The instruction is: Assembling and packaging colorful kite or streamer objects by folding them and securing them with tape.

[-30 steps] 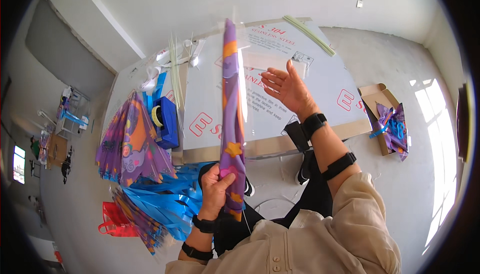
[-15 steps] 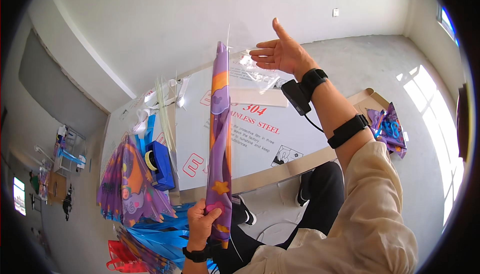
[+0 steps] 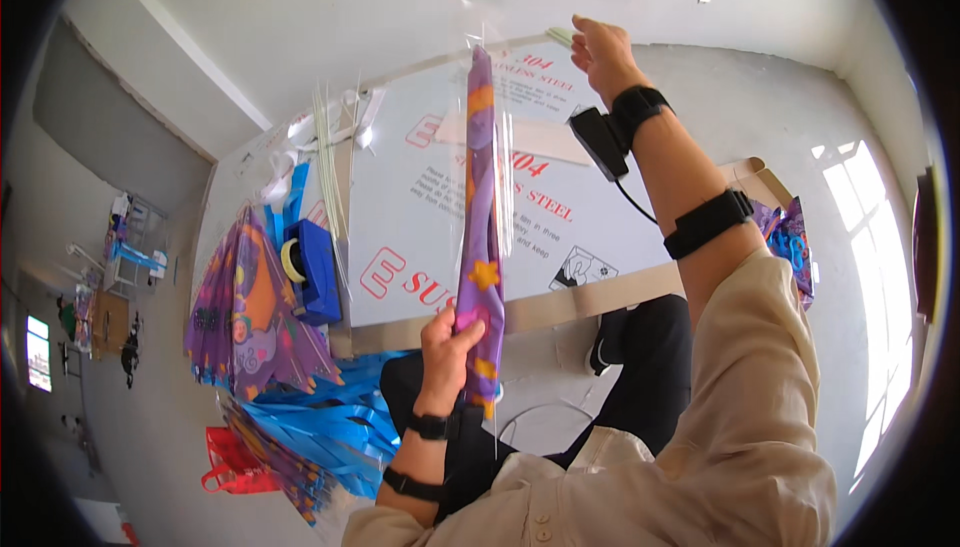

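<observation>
My left hand (image 3: 452, 352) is closed around the lower part of a long folded purple printed sheet (image 3: 483, 197) with orange patches and yellow stars. The sheet stands nearly upright in front of me. Clear plastic film (image 3: 478, 22) lies around it and reaches past its top end, with bright streaks along its right side. Up at the far right of the table, my right hand (image 3: 603, 55) is raised with its fingers loosely extended, apart from the sheet. Nothing shows in it. A pale green thing (image 3: 560, 37) lies just beside its fingertips.
The table (image 3: 400, 217) bears printed protective film. On its left are a blue tape dispenser (image 3: 318, 272), thin pale rods (image 3: 327, 167) and purple printed sheets (image 3: 240, 317). Blue ribbons (image 3: 330, 412) and a red bag (image 3: 235, 462) are below. An open cardboard box (image 3: 755, 179) stands right.
The folded sheet and my left hand have moved right and farther up. My right hand has moved up and right, its fingers less spread. The view has shifted slightly.
</observation>
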The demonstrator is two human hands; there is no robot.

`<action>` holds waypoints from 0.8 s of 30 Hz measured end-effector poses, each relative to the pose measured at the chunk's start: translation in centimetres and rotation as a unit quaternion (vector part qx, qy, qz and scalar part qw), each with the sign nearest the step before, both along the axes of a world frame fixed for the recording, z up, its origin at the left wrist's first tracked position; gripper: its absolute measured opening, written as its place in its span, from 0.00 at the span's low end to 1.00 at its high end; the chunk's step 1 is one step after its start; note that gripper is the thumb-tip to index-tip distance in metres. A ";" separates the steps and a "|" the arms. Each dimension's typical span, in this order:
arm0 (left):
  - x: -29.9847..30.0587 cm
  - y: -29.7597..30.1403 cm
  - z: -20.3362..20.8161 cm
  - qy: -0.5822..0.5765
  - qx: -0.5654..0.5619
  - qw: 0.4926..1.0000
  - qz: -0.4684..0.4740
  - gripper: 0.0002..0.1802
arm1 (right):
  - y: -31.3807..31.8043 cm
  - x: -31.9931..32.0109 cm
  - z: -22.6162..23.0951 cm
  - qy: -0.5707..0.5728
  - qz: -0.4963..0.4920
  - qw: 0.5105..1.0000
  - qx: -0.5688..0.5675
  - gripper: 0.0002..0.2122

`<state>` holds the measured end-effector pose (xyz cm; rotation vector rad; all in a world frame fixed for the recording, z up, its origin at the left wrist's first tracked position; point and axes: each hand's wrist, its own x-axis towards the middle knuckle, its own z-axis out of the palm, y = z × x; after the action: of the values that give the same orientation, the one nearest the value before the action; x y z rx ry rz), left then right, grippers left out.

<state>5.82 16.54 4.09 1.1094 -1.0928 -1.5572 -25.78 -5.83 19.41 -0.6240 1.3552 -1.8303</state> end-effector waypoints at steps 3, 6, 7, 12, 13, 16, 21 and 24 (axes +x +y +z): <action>-0.6 -4.0 -4.6 0.023 0.015 0.998 0.049 0.02 | 5.8 4.9 -10.0 0.005 0.146 0.988 0.044 0.11; -1.8 -6.0 -7.2 0.053 0.082 0.991 0.091 0.04 | 13.7 9.8 -18.7 -0.010 0.338 0.926 0.170 0.28; -2.3 -6.1 -7.4 0.046 0.102 0.988 0.102 0.04 | 16.2 11.2 -20.2 -0.023 0.359 0.910 0.207 0.30; -2.3 -5.2 -9.1 0.044 0.134 0.987 0.074 0.07 | 19.1 14.3 -23.4 -0.101 0.259 0.933 0.228 0.18; -2.4 -4.7 -9.0 0.036 0.144 0.986 0.073 0.08 | 18.8 14.3 -23.4 -0.091 0.239 0.943 0.214 0.18; -2.4 -3.5 -8.5 0.041 0.154 0.983 0.090 0.07 | 17.8 14.1 -22.8 -0.085 0.273 0.929 0.235 0.15; -2.4 -2.7 -7.7 0.063 0.157 0.981 0.092 0.07 | 16.5 13.9 -23.0 -0.078 0.238 0.935 0.249 0.10; -2.6 -2.3 -8.2 0.058 0.159 0.980 0.101 0.06 | 15.8 13.8 -24.3 -0.062 0.262 0.947 0.175 0.04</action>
<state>3.23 14.28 -4.13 1.2806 -0.6452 -1.6440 -11.99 9.99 -4.85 -0.5960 1.2413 -1.1510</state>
